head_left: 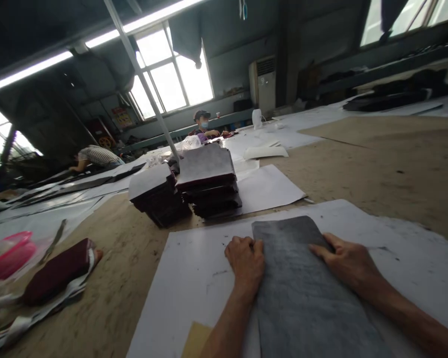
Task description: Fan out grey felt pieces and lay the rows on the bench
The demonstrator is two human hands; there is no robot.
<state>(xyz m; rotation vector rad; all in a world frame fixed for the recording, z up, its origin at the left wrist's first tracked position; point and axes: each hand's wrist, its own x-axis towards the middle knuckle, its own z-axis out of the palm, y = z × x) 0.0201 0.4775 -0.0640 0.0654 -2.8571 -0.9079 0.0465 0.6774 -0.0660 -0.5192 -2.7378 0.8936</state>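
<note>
While the left hand (246, 261) curls its fingers at the left edge of a long gray piece (296, 283), the right hand (353, 263) sits partly open at the right edge, thumb over its top; whether either grips is unclear. Both hands are about equally near, with the piece between them. Its long axis runs forward from the wearer, the far end just beyond the fingers. White paper (182, 278) lies beneath, on a brown surface (125, 253); two dark stacks (209, 169) stand ahead, leftward.
</note>
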